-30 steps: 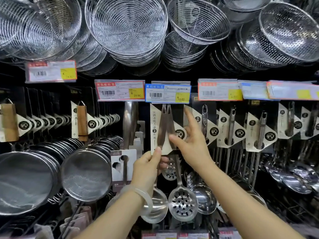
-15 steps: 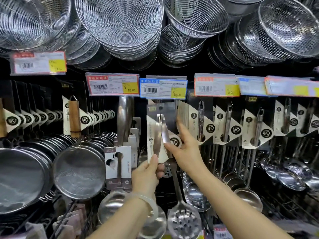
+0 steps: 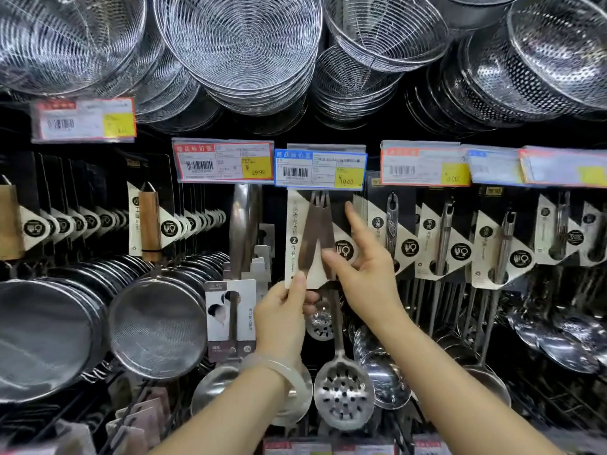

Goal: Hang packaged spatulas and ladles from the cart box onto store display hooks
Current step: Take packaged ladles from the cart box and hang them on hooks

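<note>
A packaged two-piece set, a slotted spoon (image 3: 343,394) and a ladle on a white-and-black card (image 3: 295,231), hangs just under the blue price tag (image 3: 320,168). My left hand (image 3: 284,318) pinches the card's bottom left corner between thumb and fingers. My right hand (image 3: 364,267) rests against the card's right side, thumb on the front, fingers spread behind toward the row of identical cards. The hook itself is hidden behind the tag.
Packaged ladles (image 3: 443,238) hang in rows to the right, mesh strainers (image 3: 157,326) to the left, wire skimmer baskets (image 3: 236,47) overhead. A long-handled ladle pack (image 3: 231,310) hangs just left of my left hand. Price tags line the rail.
The card has risen until its top sits under the blue price tag. My right hand's fingers have opened and spread; my left hand keeps its pinch on the lower corner.
</note>
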Demonstrator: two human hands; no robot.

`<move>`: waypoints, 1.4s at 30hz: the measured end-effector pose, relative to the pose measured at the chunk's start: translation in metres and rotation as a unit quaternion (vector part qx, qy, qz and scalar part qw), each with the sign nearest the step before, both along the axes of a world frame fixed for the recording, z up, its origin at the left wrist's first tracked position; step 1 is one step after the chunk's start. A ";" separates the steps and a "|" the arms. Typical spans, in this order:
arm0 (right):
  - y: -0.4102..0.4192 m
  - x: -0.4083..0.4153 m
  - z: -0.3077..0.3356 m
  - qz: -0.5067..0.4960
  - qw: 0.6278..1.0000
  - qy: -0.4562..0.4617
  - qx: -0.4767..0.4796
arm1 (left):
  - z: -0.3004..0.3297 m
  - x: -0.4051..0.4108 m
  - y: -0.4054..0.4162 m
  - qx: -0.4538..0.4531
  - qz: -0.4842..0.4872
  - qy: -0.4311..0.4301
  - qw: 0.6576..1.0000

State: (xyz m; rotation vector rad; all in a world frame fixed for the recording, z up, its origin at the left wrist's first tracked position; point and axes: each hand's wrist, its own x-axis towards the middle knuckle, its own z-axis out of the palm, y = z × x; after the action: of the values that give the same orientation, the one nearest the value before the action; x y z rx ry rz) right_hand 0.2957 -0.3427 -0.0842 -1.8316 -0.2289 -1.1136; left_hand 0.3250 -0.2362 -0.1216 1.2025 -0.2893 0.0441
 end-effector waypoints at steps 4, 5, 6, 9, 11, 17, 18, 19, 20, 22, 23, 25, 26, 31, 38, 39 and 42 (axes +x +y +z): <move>0.002 0.006 0.001 -0.037 0.998 0.043 0.002 | -0.004 0.014 -0.001 0.014 -0.030 0.036 0.999; 0.002 0.009 0.004 -0.046 0.997 0.057 0.006 | -0.003 0.018 -0.003 0.024 -0.042 0.046 0.998; 0.003 0.011 0.007 -0.055 0.996 0.072 0.007 | -0.002 0.024 -0.006 0.034 -0.051 0.056 0.997; 0.003 0.022 0.015 -0.102 0.986 0.130 -0.005 | 0.004 0.041 -0.017 0.054 -0.047 0.077 0.994; 0.004 0.031 0.018 -0.118 0.980 0.160 -0.008 | 0.006 0.054 -0.023 0.070 -0.016 0.068 0.995; -0.003 0.066 0.024 -0.167 0.954 0.250 -0.001 | 0.006 0.081 -0.039 0.138 0.040 0.017 0.990; -0.005 0.073 0.022 -0.167 0.957 0.236 0.000 | 0.008 0.086 -0.044 0.138 0.047 0.010 0.989; -0.006 0.077 0.017 -0.164 0.960 0.227 0.001 | 0.010 0.090 -0.048 0.155 0.065 0.002 0.986; -0.007 0.081 0.014 -0.151 0.965 0.213 0.010 | 0.011 0.094 -0.052 0.173 0.087 -0.007 0.981; -0.010 0.092 0.011 -0.133 0.973 0.186 0.020 | 0.011 0.102 -0.060 0.192 0.122 -0.018 0.974; -0.012 0.098 0.011 -0.137 0.975 0.177 0.015 | 0.011 0.104 -0.064 0.188 0.126 -0.023 0.974; -0.015 0.105 0.013 -0.165 0.967 0.193 -0.030 | 0.009 0.112 -0.071 0.162 0.111 -0.048 0.979; -0.017 0.109 0.013 -0.176 0.962 0.202 -0.046 | 0.008 0.116 -0.074 0.180 0.106 -0.071 0.975; -0.021 0.118 0.019 -0.241 0.935 0.238 -0.108 | -0.002 0.130 -0.072 0.378 0.119 -0.137 0.908; -0.025 0.128 0.018 -0.277 0.919 0.236 -0.151 | 0.003 0.139 -0.070 0.393 0.101 -0.112 0.907; -0.026 0.129 0.019 -0.278 0.918 0.238 -0.153 | 0.003 0.140 -0.070 0.413 0.106 -0.123 0.896; -0.026 0.132 0.023 -0.279 0.914 0.254 -0.152 | 0.004 0.142 -0.069 0.432 0.103 -0.138 0.886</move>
State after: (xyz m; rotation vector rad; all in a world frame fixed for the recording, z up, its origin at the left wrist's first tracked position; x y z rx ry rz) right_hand 0.4274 -0.3690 -0.0612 -2.4883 0.4831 -0.9514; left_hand 0.4666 -0.3054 -0.1180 2.1237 -0.4522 0.2984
